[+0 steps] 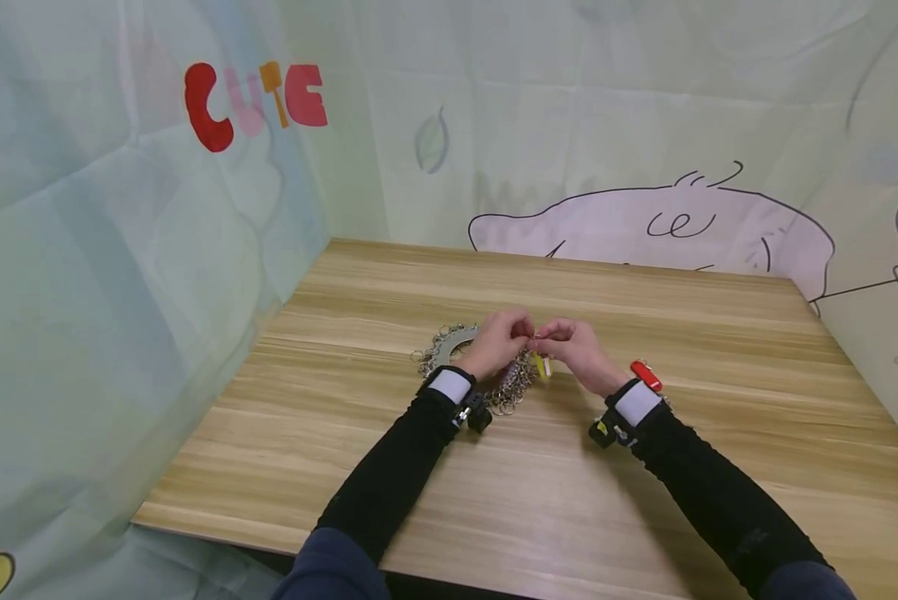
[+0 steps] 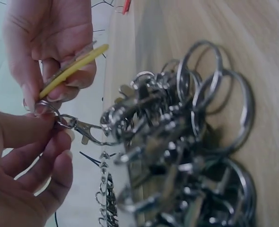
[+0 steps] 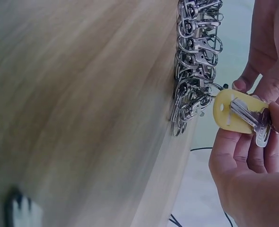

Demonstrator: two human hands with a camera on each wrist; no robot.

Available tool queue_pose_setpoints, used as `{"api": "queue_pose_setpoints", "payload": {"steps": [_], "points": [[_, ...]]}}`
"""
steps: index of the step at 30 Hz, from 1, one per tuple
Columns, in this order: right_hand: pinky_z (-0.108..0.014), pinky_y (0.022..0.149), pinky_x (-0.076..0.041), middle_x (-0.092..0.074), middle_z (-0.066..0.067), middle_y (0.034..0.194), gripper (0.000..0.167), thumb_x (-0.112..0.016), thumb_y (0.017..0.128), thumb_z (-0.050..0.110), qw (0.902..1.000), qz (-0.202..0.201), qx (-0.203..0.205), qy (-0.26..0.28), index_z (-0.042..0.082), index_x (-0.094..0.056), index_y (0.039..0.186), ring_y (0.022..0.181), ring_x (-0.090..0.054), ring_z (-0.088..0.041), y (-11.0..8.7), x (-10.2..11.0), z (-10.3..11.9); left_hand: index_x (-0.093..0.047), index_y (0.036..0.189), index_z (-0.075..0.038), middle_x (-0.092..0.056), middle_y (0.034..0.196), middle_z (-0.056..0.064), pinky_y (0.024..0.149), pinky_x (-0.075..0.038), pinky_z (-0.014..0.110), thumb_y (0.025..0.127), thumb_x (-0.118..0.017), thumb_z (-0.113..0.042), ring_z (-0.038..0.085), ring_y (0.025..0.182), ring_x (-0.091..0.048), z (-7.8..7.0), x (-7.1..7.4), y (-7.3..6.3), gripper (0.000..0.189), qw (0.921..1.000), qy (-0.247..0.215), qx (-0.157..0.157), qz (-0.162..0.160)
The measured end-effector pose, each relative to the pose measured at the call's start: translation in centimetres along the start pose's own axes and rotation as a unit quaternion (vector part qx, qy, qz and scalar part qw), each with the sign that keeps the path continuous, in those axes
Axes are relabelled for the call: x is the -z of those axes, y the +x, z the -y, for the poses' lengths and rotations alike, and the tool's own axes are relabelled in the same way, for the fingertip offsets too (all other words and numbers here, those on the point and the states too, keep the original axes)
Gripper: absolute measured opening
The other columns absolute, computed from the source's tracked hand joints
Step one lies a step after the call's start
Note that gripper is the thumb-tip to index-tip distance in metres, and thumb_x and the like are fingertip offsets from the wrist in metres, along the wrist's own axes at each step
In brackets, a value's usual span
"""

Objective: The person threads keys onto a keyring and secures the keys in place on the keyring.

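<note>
Pinching the yellow tag [image 3: 234, 122] with the key [image 3: 257, 125] lying against it, your right hand [image 1: 579, 358] has them above the table [image 1: 539, 500], just beside the metal cluster. A small ring [image 2: 46, 105] sits where both sets of fingertips meet; whether it runs through the tag's hole, you cannot tell from these views. Your left hand [image 1: 499, 342] has its thumb and a finger closed around that ring's edge, next to a clasp [image 2: 85, 128] that reaches toward the bunch [image 2: 177, 123] of clasps and rings. If you ease off either pinch while the ring is only partly seated, it could spring away and let the tag and key drop; thin, smooth wire gives your fingertips little to grip. Pulling hard on the clasp might drag the neighbouring pieces along, since they crowd so tightly that one loop could catch another. Your own fingers also cover the join, so a missed threading could easily pass for a good one. Farther out, the grey disc [image 1: 449, 343] lies partly behind your left hand, and a red object [image 1: 647, 375] rests beside your right wrist, where a sweeping forearm could knock it.
</note>
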State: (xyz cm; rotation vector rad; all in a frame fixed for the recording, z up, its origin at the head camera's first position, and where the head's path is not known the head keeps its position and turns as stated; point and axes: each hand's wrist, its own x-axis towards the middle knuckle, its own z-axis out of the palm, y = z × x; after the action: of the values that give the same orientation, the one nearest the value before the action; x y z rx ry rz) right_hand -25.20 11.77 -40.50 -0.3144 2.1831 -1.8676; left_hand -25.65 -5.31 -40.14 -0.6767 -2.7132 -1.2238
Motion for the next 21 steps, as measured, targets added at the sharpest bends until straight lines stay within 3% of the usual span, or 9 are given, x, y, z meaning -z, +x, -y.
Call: {"api": "queue_pose_setpoints", "payload": {"steps": [4,13,21], "points": [[-0.024,0.074,-0.051,-0.069,0.013,0.076,0.011,-0.069,0.086,0.007,1.0000,-0.002,-0.005,-0.005,0.006,-0.060,0.092,0.075,-0.062,-0.005,0.00,0.04,0.13,-0.065,0.090,-0.005,-0.070,0.083,0.009,0.066,-0.045,0.017,0.086,-0.061,0.005,0.015,0.074,-0.061,0.07,0.04,-0.03,0.012,1.0000,-0.008,0.001,-0.003],[-0.023,0.075,-0.050,-0.069,0.014,0.076,0.013,-0.069,0.086,0.006,0.9999,-0.001,0.004,-0.014,0.003,-0.060,0.094,0.076,-0.063,-0.005,-0.03,-0.08,0.34,-0.065,0.091,-0.005,-0.068,0.080,0.008,0.062,-0.046,0.018,0.083,-0.058,0.007,0.012,0.069,-0.059,0.23,0.05,0.04,0.017,0.9988,-0.028,0.038,0.009],[-0.023,0.074,-0.050,-0.069,0.013,0.076,0.016,-0.069,0.086,0.007,0.9998,0.000,-0.006,-0.017,-0.001,-0.060,0.096,0.076,-0.063,-0.005,0.18,0.19,0.06,-0.066,0.093,-0.005,-0.069,0.087,0.008,0.070,-0.049,0.020,0.088,-0.062,0.001,0.014,0.078,-0.061,0.17,0.36,-0.18,0.009,0.9993,-0.025,0.011,0.024]]}}
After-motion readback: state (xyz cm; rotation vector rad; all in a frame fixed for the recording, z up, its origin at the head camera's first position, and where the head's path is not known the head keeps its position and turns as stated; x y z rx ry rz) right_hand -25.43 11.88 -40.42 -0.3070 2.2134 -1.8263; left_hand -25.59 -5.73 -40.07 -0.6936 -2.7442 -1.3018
